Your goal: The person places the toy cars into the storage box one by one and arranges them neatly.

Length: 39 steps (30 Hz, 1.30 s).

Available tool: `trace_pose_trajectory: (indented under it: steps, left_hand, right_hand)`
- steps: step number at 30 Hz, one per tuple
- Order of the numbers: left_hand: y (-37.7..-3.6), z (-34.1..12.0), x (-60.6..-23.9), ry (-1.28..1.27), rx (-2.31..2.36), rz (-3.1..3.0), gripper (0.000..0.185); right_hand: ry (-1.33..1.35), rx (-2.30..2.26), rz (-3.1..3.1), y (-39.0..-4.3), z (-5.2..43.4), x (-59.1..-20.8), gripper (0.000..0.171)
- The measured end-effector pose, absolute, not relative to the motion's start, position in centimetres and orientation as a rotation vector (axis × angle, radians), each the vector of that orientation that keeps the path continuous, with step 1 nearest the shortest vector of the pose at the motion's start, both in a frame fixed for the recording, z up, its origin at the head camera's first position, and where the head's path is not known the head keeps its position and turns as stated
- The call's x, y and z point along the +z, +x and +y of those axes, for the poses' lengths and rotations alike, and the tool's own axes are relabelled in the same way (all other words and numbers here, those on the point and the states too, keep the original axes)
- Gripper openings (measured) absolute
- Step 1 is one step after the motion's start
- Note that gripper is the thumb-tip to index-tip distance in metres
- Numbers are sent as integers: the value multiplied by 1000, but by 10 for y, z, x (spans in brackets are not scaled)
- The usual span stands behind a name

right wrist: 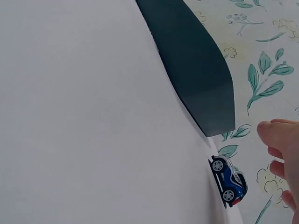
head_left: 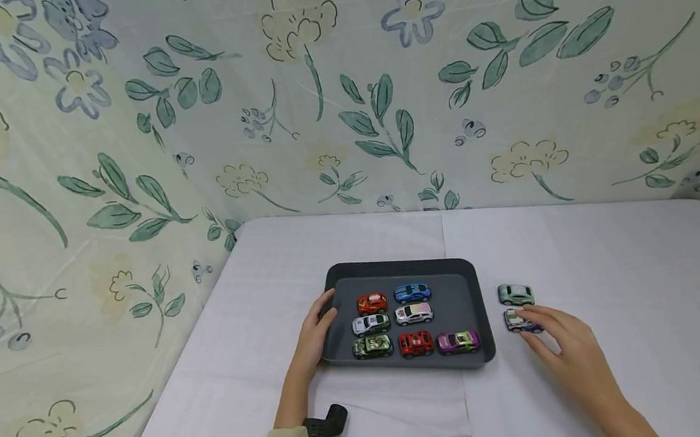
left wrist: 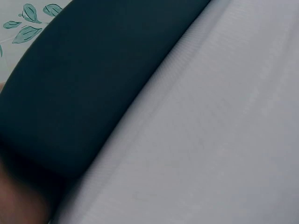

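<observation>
A dark grey tray lies on the table with several toy cars in rows on its floor. My left hand grips its left side, a fingertip and thumb over the rim; in the left wrist view a blurred part of that hand shows beside the tray's outer wall. To the right of the tray, my right hand hovers over a blue and white toy car, thumb and finger spread around it. In the right wrist view the fingers stand apart from this car. A pale green toy car sits just behind it.
White cloth covers the table. A floral curtain stands behind it and along the left side. On the left wrist sits a black camera mount. In the tray, a purple car is at the front right corner.
</observation>
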State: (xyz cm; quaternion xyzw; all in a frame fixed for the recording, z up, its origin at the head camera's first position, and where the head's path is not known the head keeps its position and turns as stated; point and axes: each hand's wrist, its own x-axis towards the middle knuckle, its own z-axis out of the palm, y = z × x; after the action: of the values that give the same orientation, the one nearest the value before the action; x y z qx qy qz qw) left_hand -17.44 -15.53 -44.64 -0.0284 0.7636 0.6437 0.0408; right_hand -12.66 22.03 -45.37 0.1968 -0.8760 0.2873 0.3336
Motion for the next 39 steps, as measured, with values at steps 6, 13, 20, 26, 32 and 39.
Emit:
trace_pose_trajectory:
  steps: [6, 13, 20, 26, 32, 39]
  left_hand:
    - [-174, -155, -446, -88, 1980, 2333, 44]
    - [-173, -155, -446, -89, 1967, 2346, 44]
    - [-184, -161, -473, -38, 1973, 2420, 42]
    - [-186, -160, -476, -60, 1983, 2400, 43]
    - [-182, -158, -459, -86, 1981, 2339, 43]
    - [-177, -157, -449, -91, 1980, 2328, 44]
  right_hand:
    - [451, 665, -2454, -125, 227, -466, 46]
    - [470, 638, -2606, -127, 230, -476, 55]
    - [468, 664, -2622, -126, 231, -481, 54]
    - [413, 734, -2672, -126, 234, -478, 51]
    - [390, 769, -2724, -131, 234, -475, 49]
    - [366, 806, -2713, -145, 232, -478, 35]
